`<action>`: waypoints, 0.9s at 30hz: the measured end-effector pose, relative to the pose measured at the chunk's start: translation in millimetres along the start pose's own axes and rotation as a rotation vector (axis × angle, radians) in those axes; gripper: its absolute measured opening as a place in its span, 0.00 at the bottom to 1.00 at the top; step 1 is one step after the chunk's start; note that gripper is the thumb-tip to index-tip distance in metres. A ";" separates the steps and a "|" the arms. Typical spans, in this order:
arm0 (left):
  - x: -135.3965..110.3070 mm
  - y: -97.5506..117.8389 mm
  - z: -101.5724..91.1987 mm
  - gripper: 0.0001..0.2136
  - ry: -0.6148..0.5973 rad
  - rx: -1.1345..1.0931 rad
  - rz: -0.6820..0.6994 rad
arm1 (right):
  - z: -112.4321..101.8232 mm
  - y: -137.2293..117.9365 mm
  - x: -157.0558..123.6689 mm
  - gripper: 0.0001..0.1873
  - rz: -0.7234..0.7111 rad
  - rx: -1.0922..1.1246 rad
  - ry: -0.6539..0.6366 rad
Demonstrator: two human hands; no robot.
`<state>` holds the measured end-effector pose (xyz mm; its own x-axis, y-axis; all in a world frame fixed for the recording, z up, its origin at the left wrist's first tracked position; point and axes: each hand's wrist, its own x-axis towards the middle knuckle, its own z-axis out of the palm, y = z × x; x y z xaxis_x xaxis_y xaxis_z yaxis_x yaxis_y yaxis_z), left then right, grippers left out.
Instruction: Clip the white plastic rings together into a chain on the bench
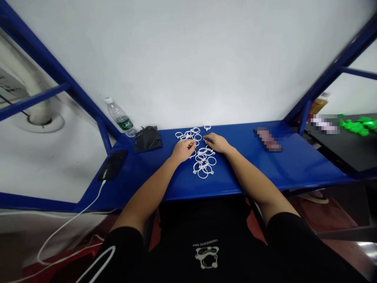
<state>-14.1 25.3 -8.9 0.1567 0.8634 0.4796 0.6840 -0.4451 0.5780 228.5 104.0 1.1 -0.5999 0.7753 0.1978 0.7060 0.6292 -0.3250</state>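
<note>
Two hands [183, 150] [217, 143] among white rings [203, 167]

A glossy blue surface [253, 173] carries a loose scatter of white plastic rings [203, 161], many overlapping. The left hand [183, 150] and the right hand [216, 143] both rest on it among them; some rings lie just beyond the fingertips, most between the two hands and nearer the front edge. Whether either hand grips a ring is too small to tell. Left of the left hand sits a crumpled black bag [147, 138], with a clear water bottle [120, 117] lying tilted just past it. Further left, a dark phone [112, 164] lies flat, its white cable [98, 190] running off the edge. Well to the right of the right hand lies a blurred oblong object [268, 138].
</note>
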 end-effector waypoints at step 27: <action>4.7 2.2 0.1 0.12 0.022 0.076 0.136 | 7.3 -0.4 5.0 0.16 0.053 0.245 0.229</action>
<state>-11.8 28.4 -5.4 0.2366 0.7906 0.5648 0.7098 -0.5376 0.4551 222.4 107.3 -4.6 -0.4449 0.8163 0.3684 0.6056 0.5773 -0.5477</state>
